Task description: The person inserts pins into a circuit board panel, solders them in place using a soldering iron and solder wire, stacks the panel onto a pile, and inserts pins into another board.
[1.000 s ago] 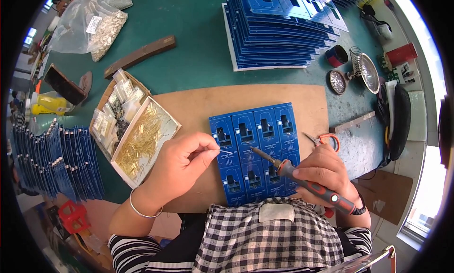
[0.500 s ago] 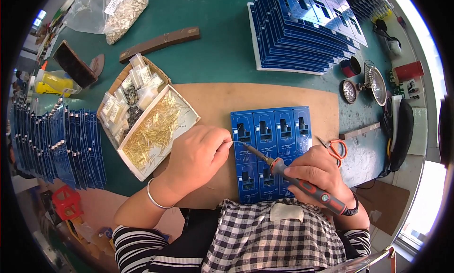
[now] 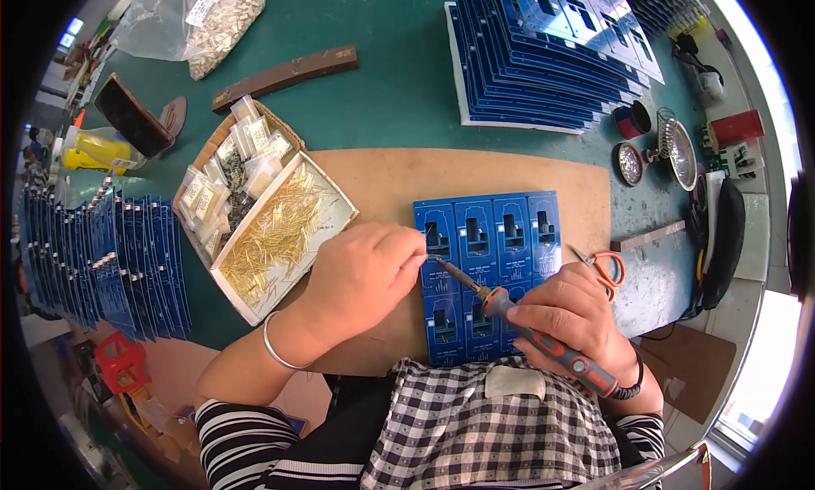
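A soldering iron with a grey and red handle is gripped in my right hand. Its metal tip slants up and left over a blue circuit board panel with dark cut-outs. At the panel's left edge, the fingers of my left hand are pinched together close to the tip. What they pinch is too small to make out. Left of that hand is a white-walled tray holding many thin gold-coloured pins.
The panel lies on a brown board. Small bags fill the box behind the pins. Orange-handled scissors lie at right, near a soldering iron stand. Blue boards stand upright at left and form a tall stack behind.
My left hand has shifted slightly right, over the panel's left edge, nearer the iron's tip. The soldering iron has moved slightly left.
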The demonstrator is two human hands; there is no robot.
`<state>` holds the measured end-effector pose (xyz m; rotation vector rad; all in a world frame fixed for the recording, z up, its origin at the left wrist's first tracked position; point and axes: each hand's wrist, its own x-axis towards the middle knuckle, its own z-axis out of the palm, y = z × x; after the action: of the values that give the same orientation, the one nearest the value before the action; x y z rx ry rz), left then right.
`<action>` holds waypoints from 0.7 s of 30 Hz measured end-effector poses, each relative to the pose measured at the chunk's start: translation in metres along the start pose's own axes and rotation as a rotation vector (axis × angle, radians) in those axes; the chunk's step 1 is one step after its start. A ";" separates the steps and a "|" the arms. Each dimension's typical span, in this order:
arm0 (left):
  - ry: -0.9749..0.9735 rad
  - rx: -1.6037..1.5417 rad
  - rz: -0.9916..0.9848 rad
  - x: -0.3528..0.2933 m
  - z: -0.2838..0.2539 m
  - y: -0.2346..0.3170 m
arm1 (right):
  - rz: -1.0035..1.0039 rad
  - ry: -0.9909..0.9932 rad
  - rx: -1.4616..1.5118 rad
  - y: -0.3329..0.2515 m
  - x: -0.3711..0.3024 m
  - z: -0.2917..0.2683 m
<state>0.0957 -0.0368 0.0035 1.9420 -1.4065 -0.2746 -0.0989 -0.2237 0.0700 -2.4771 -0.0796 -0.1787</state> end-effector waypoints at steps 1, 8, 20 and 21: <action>-0.001 0.000 0.001 0.001 -0.002 0.000 | 0.000 0.000 0.000 0.000 0.000 0.000; -0.061 0.000 -0.004 0.000 -0.001 0.000 | 0.002 -0.008 -0.005 -0.001 0.001 -0.001; -0.024 0.084 0.035 0.004 -0.011 -0.002 | 0.009 -0.009 -0.004 -0.005 0.004 -0.003; 0.032 0.064 0.027 0.003 -0.013 -0.002 | 0.010 -0.015 -0.017 -0.007 0.005 -0.003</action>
<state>0.1049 -0.0335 0.0121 1.9687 -1.4363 -0.1872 -0.0948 -0.2200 0.0772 -2.4954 -0.0717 -0.1573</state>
